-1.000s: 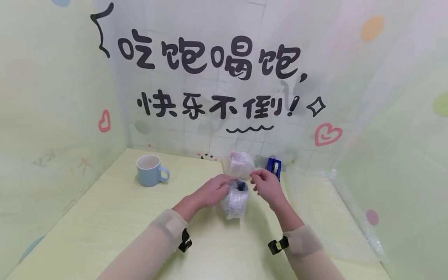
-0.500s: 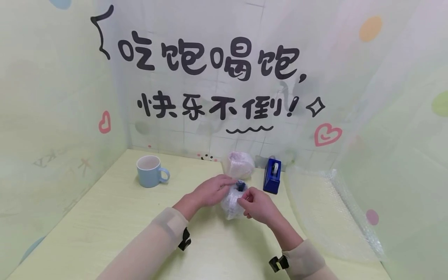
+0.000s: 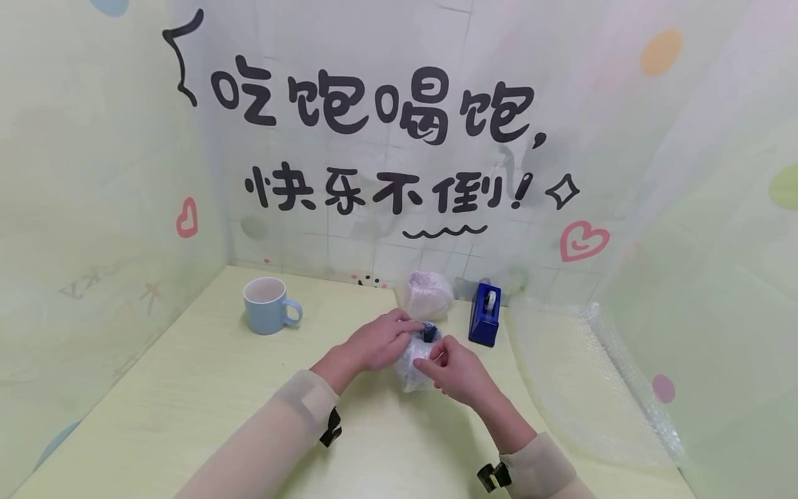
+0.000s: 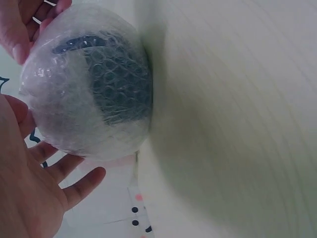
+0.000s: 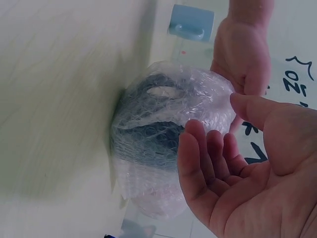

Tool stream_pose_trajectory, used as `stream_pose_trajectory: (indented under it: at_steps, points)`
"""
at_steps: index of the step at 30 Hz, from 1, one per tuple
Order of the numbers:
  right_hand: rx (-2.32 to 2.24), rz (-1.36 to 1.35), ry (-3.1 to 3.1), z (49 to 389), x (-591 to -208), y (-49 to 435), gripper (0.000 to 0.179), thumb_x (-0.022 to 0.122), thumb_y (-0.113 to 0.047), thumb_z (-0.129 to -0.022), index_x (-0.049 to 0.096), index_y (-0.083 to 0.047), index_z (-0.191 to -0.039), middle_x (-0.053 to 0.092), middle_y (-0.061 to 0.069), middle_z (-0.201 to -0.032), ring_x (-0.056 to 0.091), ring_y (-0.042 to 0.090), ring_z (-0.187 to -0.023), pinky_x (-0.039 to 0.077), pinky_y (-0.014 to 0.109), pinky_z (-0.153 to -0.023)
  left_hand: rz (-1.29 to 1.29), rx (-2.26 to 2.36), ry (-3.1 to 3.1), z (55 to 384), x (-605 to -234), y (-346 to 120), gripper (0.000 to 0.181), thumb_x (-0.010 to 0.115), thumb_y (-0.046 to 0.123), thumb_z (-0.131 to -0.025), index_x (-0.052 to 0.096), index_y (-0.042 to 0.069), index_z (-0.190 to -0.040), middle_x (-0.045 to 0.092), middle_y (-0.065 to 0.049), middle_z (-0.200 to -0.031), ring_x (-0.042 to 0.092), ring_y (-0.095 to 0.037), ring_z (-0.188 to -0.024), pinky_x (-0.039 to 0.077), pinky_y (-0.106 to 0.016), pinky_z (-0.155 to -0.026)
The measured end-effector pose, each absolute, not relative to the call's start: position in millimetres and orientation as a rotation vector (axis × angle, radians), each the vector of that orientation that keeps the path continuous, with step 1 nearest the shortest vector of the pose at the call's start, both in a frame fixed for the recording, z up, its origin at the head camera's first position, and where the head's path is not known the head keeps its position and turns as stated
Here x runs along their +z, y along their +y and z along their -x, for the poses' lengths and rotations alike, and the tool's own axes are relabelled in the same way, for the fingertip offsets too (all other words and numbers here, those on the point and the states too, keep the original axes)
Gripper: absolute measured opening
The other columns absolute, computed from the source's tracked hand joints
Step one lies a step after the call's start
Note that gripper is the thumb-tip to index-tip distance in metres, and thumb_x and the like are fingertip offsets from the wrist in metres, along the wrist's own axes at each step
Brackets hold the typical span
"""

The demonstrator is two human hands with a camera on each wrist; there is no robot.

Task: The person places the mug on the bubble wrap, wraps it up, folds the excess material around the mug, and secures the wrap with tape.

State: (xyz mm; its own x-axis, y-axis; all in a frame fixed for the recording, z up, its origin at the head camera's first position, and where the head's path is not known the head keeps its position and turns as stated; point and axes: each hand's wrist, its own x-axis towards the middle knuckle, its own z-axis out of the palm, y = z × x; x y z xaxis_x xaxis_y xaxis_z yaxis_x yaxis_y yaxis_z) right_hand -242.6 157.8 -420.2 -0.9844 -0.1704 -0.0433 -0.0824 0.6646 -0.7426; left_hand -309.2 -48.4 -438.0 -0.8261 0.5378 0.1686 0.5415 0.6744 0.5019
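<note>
Right hand moved from near tape dispenser to bubble-wrapped bundle: thumb touching, fingers half-bent. Left hand braces, fingers spread. 2-handed now.

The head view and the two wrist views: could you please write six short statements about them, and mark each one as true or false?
1. The left hand and the right hand are at the same bubble-wrapped bundle. True.
2. A second bundle sits behind it, beside the blue tape dispenser. True.
3. The light blue mug lies on its side. False: it stands upright on the table.
4. The mug is wrapped. False: its surface is bare.
5. A sheet of bubble wrap lies along the table's right side. True.
6. The right hand grips the tape dispenser. False: no hand touches it.
</note>
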Motion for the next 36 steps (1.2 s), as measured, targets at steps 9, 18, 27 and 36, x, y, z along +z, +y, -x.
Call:
stream_pose_trajectory:
  at_steps: [9,18,27,36]
  points:
    - [-1.193,0.312,2.842,243.9,-427.6,157.6,0.045,0.088,-0.033,-0.092,0.053,-0.008,-0.105,0.059,0.005,-0.086,0.055,0.018,-0.074,0.045,0.028,-0.060,0.851,-0.766,-2.896,303.8,-430.7,-52.5,0.052,0.038,0.031,-0.111,0.067,0.017,-0.151,0.062,-0.014,-0.138,0.065,-0.028,-0.117,0.058,-0.047,-0.101]
    - [-1.211,0.352,2.892,255.8,-431.5,164.8,0.036,0.083,-0.022,-0.092,0.064,-0.007,-0.117,0.070,0.013,-0.111,0.066,0.020,-0.086,0.057,0.034,-0.073,0.762,-0.660,-2.981,296.5,-421.9,-68.9,0.053,0.043,0.034,-0.107,0.067,0.010,-0.149,0.060,-0.015,-0.129,0.063,-0.025,-0.099,0.058,-0.047,-0.092]
    - [-1.248,0.387,2.944,266.3,-438.4,171.4,0.032,0.084,-0.016,-0.094,0.075,-0.012,-0.124,0.071,0.016,-0.110,0.076,0.025,-0.089,0.066,0.042,-0.078,0.653,-0.943,-2.925,283.8,-434.0,-82.8,0.058,0.069,0.036,-0.095,0.065,0.011,-0.147,0.055,-0.016,-0.124,0.059,-0.022,-0.091,0.056,-0.044,-0.087]
    - [-1.342,0.245,2.911,274.2,-440.4,167.9,0.027,0.085,-0.017,-0.096,0.069,-0.006,-0.115,0.075,0.009,-0.104,0.072,0.021,-0.089,0.063,0.037,-0.075,0.404,-1.238,-2.803,273.3,-448.8,-82.4,0.074,0.073,0.025,-0.091,0.048,-0.002,-0.155,0.061,-0.021,-0.130,0.065,-0.022,-0.095,0.059,-0.041,-0.086]
